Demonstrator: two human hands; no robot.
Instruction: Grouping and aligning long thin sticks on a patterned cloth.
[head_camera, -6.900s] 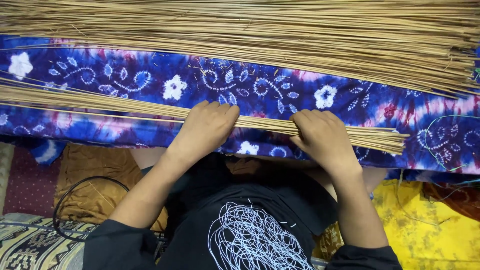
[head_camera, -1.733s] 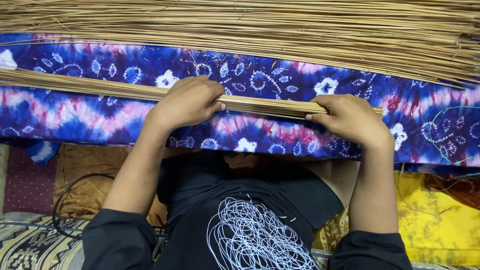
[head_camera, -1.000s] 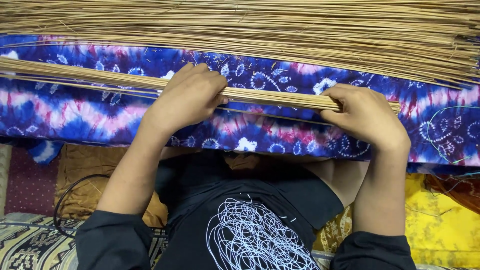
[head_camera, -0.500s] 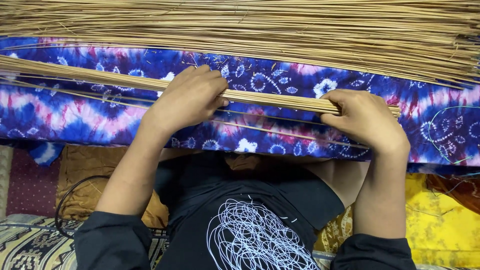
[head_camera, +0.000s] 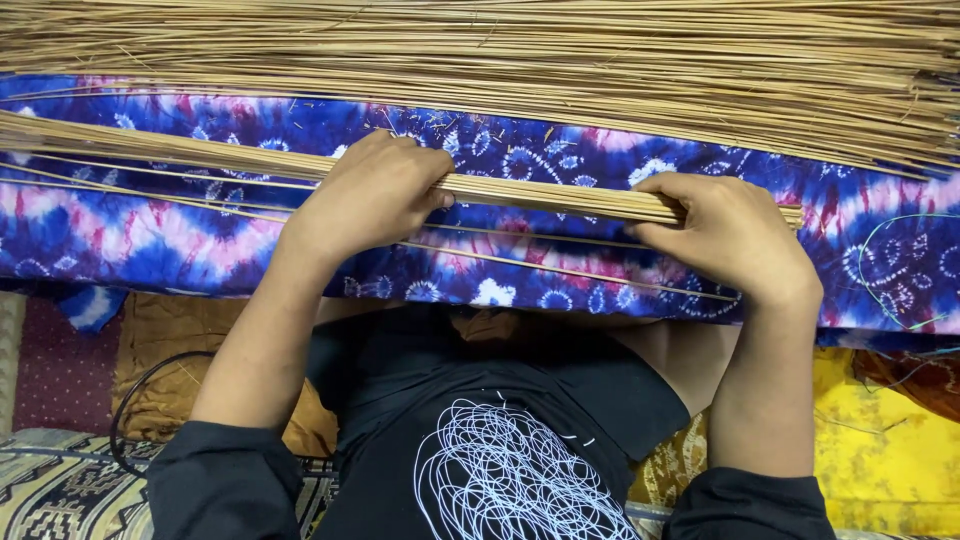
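Across the lap, the left hand (head_camera: 372, 192) and the right hand (head_camera: 728, 233) both close around one thin bundle of sticks (head_camera: 540, 196), fingers curled over the top and thumbs underneath. The left hand grips near the bundle's middle; the right hand grips close to its cut end, which projects just past the knuckles. The bundle's long axis runs left to right, sloping slightly downward toward the right, and extends well past the left hand to the frame's left edge. Both hands sit on it, so neither is nearer. A few loose sticks (head_camera: 560, 268) lie just below the bundle, parallel to it, resting on the tie-dyed blue and pink cloth (head_camera: 150, 240) that covers the work surface. Beyond the hands, a far larger heap of sticks (head_camera: 500, 60) lies along the same axis, apart from the held bundle. No packages, labels or signs are visible. A yellow cloth (head_camera: 880, 440) lies at lower right, and a black cable loop (head_camera: 130, 400) at lower left.
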